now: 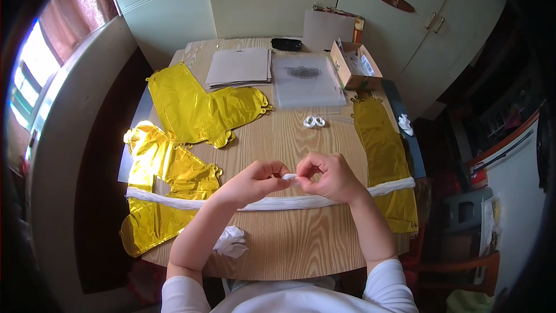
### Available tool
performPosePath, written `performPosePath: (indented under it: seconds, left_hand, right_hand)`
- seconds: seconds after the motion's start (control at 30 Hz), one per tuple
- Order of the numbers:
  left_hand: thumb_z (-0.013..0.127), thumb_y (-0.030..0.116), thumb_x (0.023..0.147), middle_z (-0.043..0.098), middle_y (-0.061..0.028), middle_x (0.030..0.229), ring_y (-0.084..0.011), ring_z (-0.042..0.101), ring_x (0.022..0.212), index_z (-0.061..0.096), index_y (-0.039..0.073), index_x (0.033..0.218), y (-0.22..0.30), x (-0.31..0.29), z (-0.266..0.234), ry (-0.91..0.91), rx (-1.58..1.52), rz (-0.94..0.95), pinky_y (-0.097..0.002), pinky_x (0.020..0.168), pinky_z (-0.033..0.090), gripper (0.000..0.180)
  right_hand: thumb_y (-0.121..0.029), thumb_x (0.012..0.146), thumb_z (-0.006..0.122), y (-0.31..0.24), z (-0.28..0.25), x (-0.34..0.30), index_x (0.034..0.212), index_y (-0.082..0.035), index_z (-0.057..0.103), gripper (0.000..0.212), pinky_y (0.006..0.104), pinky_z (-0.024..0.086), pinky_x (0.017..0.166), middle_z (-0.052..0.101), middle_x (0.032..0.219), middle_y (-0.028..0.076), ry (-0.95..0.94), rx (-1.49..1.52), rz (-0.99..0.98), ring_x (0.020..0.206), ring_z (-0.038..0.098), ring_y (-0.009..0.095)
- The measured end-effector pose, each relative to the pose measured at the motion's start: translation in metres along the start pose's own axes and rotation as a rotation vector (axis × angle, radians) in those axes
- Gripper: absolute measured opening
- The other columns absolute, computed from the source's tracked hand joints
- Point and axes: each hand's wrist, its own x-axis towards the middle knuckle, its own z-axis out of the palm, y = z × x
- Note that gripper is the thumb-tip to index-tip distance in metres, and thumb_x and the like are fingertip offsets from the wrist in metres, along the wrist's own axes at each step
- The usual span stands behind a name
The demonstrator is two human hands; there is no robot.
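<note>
A long white ribbon strip (174, 200) lies across the wooden table (289, 237) from left to right, passing under both hands. My left hand (252, 182) and my right hand (330, 177) meet at the table's middle, both pinching a small white piece of the ribbon (289, 177) between fingertips. Flat gold foil balloons lie under the ribbon: one at the left (162, 185) and one at the right (385, 156).
Another gold foil balloon (200, 107) lies at the back left. Behind are a paper stack (238, 66), a clear plastic sheet (305, 81), an open cardboard box (356, 64), a black case (286, 44) and a small white loop (314, 121). Crumpled white paper (231, 241) sits near the front edge.
</note>
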Motion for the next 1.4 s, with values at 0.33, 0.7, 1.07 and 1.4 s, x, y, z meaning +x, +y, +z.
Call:
performPosePath:
  seconds: [0.33,0.7,1.07,1.4]
  left_hand:
    - [0.059,0.014,0.086,0.06,-0.0006,0.086,-0.0041,0.047,0.072,0.053,0.001,0.111,0.002,0.003,0.005,0.16,0.132,0.235,-0.0211,0.067,0.042,0.029]
    - [0.057,0.019,0.087,0.063,0.0009,0.087,-0.0036,0.044,0.065,0.058,0.004,0.109,0.006,-0.001,-0.004,0.16,0.237,0.254,-0.0206,0.06,0.039,0.026]
    - [0.057,0.019,0.087,0.063,0.0007,0.084,-0.0035,0.044,0.062,0.059,0.004,0.108,0.008,-0.001,-0.005,0.155,0.248,0.249,-0.0206,0.059,0.04,0.026]
    - [0.058,0.018,0.086,0.063,-0.0002,0.084,-0.005,0.046,0.063,0.059,0.003,0.106,0.006,0.001,-0.009,0.164,0.254,0.268,-0.0221,0.061,0.041,0.025]
  right_hand:
    - [-0.007,0.078,0.064,0.042,-0.023,0.013,0.086,-0.005,0.063,0.008,0.0257,0.05,0.061,0.064,0.076,0.005,0.232,-0.198,-0.028,0.066,0.062,0.013]
    - [-0.007,0.078,0.057,0.156,-0.065,0.041,0.083,-0.009,0.061,0.007,0.0343,0.051,0.061,0.06,0.081,0.006,0.453,-1.074,-0.266,0.074,0.061,0.024]
    - [-0.008,0.081,0.051,0.17,-0.056,0.04,0.085,-0.011,0.061,0.011,0.0363,0.051,0.061,0.061,0.084,0.005,0.339,-0.984,-0.213,0.073,0.062,0.026]
    - [0.0,0.077,0.051,0.159,-0.065,0.04,0.09,-0.005,0.06,0.017,0.0362,0.049,0.071,0.062,0.094,0.01,0.485,-0.803,-0.135,0.085,0.06,0.03]
